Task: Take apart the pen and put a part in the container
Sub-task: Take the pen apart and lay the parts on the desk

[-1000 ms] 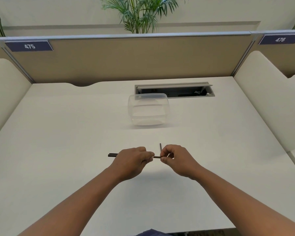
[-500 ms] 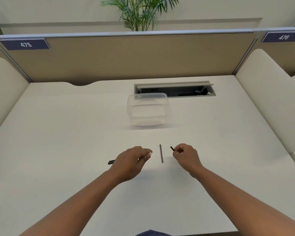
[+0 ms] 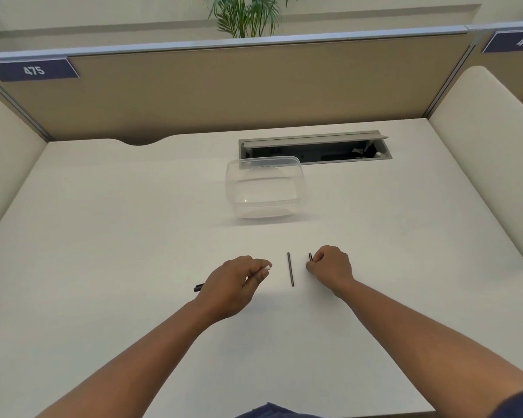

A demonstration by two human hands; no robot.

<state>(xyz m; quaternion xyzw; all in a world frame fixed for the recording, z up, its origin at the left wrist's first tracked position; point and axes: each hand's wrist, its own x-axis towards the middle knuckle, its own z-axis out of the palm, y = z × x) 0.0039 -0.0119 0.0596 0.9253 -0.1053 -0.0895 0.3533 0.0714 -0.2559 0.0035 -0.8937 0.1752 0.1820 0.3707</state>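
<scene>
My left hand point(image 3: 234, 285) is closed around the black pen body point(image 3: 198, 287); its dark end sticks out to the left and a white tip shows at my fingertips. A thin dark rod point(image 3: 290, 269), a loose pen part, lies on the white desk point(image 3: 118, 236) between my hands. My right hand point(image 3: 329, 268) pinches a short black pen piece point(image 3: 310, 256) that points up from my fingers. The clear plastic container point(image 3: 264, 188) stands empty farther back, behind the rod.
A grey cable hatch point(image 3: 314, 146) is open in the desk behind the container. Tan partition panels point(image 3: 224, 92) close off the back, and cream side panels point(image 3: 489, 164) flank the desk.
My hands have pulled apart. The short piece came off the pen body in my right hand, which has tilted it upright. The thin rod now lies uncovered between them.
</scene>
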